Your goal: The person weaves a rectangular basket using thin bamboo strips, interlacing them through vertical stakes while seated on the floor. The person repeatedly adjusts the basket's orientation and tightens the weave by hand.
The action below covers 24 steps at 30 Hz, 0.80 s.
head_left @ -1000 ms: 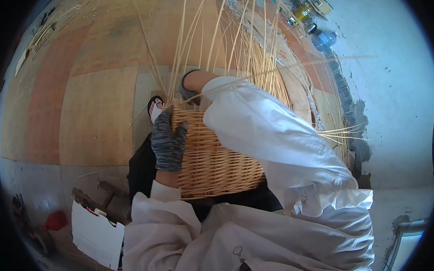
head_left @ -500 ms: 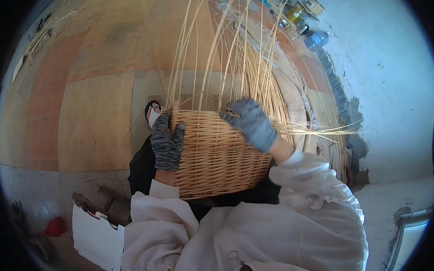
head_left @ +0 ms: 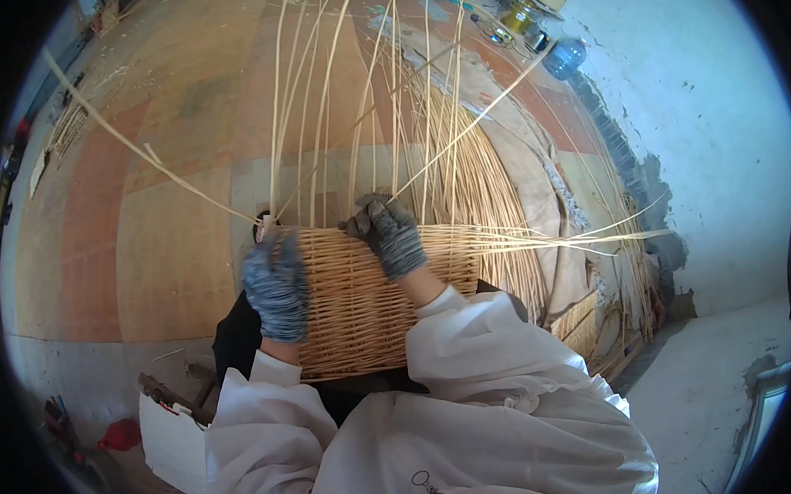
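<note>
A half-woven wicker basket (head_left: 358,311) lies on its side across my lap, its long upright rods fanning out away from me. My right hand (head_left: 387,236), in a grey knitted glove, is closed at the rim around a pale wicker rod (head_left: 469,126) that slants up to the right. At the basket's left corner my left hand (head_left: 276,288), gloved alike, rests against the weave with its fingers extended and somewhat apart, slightly blurred. One loose rod (head_left: 163,169) runs from that corner toward the far left. Several rod ends (head_left: 579,240) stick out past the right side.
A large bundle of wicker rods (head_left: 476,176) lies on cloth to the right, along the wall (head_left: 712,171). Wooden boards (head_left: 173,248) cover the floor at left. A water bottle (head_left: 565,58) stands at the far right; a white carton (head_left: 171,439) is at lower left.
My right hand has moved left along the rim and closed on a rod. My left hand has loosened at the corner. A rod now stretches out to the far left; the view has shifted slightly.
</note>
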Available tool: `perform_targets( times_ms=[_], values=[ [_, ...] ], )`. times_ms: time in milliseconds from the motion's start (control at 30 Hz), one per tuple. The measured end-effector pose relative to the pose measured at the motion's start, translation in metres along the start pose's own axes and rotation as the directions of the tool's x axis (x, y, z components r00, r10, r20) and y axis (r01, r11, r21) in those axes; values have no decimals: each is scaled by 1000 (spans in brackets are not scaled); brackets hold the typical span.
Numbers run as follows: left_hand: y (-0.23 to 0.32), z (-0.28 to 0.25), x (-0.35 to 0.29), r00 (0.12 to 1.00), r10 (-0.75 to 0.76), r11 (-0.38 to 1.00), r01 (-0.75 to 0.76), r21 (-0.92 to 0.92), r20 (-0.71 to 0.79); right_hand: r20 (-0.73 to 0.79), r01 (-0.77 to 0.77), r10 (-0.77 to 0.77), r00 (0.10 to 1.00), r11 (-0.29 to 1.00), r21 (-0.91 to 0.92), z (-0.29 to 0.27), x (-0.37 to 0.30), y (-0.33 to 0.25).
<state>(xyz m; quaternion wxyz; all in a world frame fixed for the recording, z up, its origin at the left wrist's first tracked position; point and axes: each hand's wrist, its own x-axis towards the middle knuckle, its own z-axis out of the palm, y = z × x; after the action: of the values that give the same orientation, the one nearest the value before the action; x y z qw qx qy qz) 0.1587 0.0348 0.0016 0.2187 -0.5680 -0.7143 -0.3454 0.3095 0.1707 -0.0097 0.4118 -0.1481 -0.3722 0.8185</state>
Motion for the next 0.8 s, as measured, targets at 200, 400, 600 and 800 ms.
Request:
perform_targets(
  times_ms=[200,400,600,800],
  values=[
    [60,13,40,746,-350,933,223,283,567,-111,46,-214,970,614,-788,18,55,-29],
    [59,37,10,860,-391,920,362,148,327,-252,176,-293,922,899,-401,-45,6,-39],
    [133,63,64,498,-191,979,38,199,846,364,270,-388,846,-278,-922,-98,51,-70],
    [134,81,37,799,-91,953,-104,286,594,-346,96,-195,918,954,-284,-121,8,-75]
  ],
)
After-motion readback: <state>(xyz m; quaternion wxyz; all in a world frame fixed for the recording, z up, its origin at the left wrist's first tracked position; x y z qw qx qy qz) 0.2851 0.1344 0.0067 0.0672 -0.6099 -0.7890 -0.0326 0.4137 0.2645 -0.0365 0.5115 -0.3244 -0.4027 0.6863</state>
